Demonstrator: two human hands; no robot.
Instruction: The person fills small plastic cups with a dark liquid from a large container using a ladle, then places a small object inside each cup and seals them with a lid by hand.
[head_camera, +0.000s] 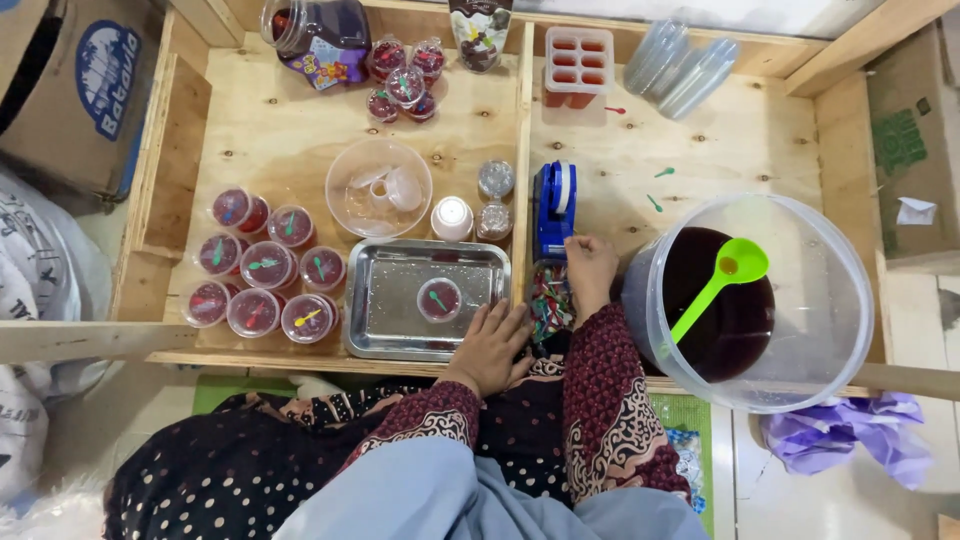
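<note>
Patterned sleeves come up from the bottom edge to both hands. Left hand (490, 345) lies flat at the near right corner of the steel tray (385, 330), fingers spread, grip open, holding nothing. One small filled cup (439, 299) with a green spoon sits inside the tray, just left of that hand. Right hand (590, 272) is right of the tray, fingers curled down into a pile of small coloured spoons (548, 305); cannot tell whether its grip has closed on any. Blue tape dispenser (553, 208) stands just beyond that hand. Big tub (850, 300) of dark liquid with a green ladle (715, 285) sits farther right of the tray.
</note>
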